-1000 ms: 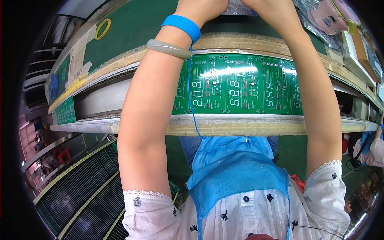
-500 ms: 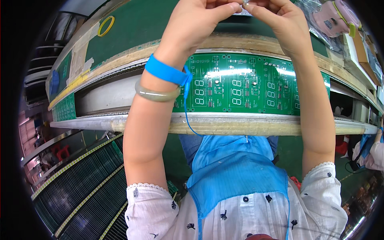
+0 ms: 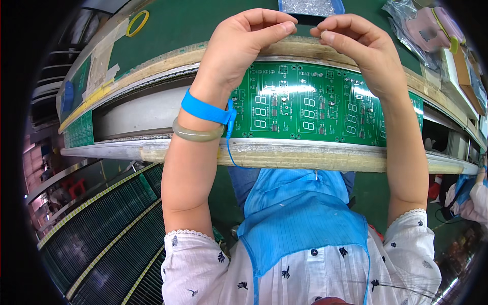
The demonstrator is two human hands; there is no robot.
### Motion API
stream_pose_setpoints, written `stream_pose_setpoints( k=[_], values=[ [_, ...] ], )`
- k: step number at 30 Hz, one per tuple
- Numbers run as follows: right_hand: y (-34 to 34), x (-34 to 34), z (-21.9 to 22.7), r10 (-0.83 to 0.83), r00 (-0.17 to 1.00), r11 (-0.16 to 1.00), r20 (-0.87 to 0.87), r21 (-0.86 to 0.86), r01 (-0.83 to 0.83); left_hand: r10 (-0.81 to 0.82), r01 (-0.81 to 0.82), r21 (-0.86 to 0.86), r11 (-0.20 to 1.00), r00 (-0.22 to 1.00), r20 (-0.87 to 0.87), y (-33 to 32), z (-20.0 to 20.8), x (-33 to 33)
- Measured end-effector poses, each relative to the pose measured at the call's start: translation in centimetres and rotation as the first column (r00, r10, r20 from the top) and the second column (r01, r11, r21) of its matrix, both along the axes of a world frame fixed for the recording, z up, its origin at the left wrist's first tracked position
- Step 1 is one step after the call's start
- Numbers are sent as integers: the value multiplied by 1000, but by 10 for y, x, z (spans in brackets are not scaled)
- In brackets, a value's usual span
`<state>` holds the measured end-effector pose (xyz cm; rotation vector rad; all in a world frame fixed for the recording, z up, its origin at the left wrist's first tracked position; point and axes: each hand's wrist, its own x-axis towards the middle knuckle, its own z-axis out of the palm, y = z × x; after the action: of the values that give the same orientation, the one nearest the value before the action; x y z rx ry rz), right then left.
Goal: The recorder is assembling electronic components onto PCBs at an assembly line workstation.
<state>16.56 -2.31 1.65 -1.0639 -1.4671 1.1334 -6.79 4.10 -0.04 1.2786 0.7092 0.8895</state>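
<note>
My left hand (image 3: 246,46) and my right hand (image 3: 362,51) hover above the far edge of a green circuit board (image 3: 284,122), a short gap between their fingertips. Thumb and fingers of each hand are pinched together. A tiny pale thing shows at my right fingertips, too small to name. What my left fingertips hold, if anything, is hidden. The board, printed with white digit outlines and carrying a few small parts, lies in a rail in front of me. Beyond my hands stands a blue tray (image 3: 338,6) heaped with small clear or silvery pieces.
A wooden bar (image 3: 152,63) borders the rail's far side. A yellow ring (image 3: 137,23) lies on the green bench top at far left. At far right are a pink case (image 3: 429,28) and clear plastic bags. A rack of dark boards (image 3: 96,234) stands lower left. A blue cord runs from my left wristband (image 3: 206,109).
Both hands have come back toward me from the tray and moved a little apart. More of the blue tray is visible. The view has shifted slightly.
</note>
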Motion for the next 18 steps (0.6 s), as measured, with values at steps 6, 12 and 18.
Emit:
stream_pose_setpoints(
  k=[6, 12, 18],
  values=[
    [-4, 7, -9, -78, 993, 966, -85, -251, 54, -11, 13, 25, 1000, 998, -58, -5, -5, -3],
    [-4, 9, -11, -38, 985, 949, -168, -315, -17, -33, 35, 46, 998, 998, -56, -12, -2, -3],
    [-7, 10, -12, -49, 984, 948, -170, -319, -8, -3, 11, 61, 998, 991, -134, -17, 9, -6]
  ],
)
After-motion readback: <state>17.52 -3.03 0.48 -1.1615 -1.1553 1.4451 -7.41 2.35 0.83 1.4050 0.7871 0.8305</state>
